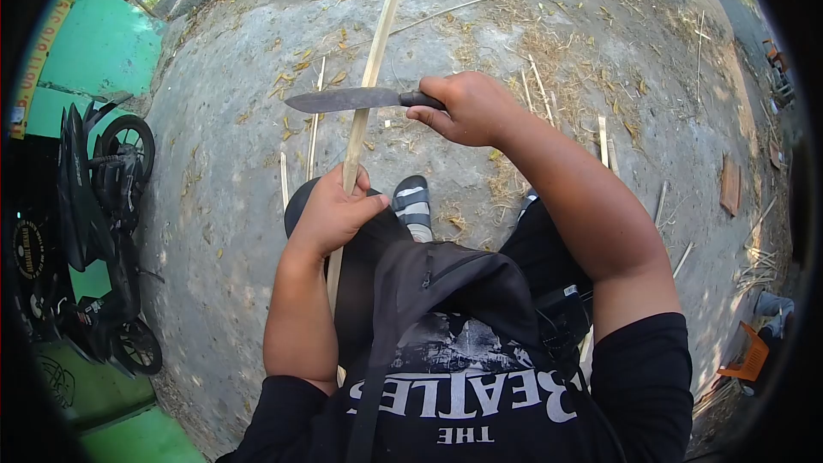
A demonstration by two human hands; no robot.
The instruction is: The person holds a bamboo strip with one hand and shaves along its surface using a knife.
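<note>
My left hand (336, 213) is closed around a long, pale strip of split bamboo (377, 51). The strip slants up and away from me, and its lower end runs down past my left forearm. In my right hand (467, 108) is the dark handle of a machete (343, 100). Its broad grey blade points left and lies across the bamboo strip, a little above my left hand. Whether the edge bites into the bamboo I cannot tell.
Thin bamboo strips (315, 116) and dry leaves lie scattered on the concrete ground (231, 206). A black motorcycle (107, 231) stands at the left beside a green wall (111, 43). My sandalled foot (413, 206) is below my hands. An orange plastic chair (747, 355) is at far right.
</note>
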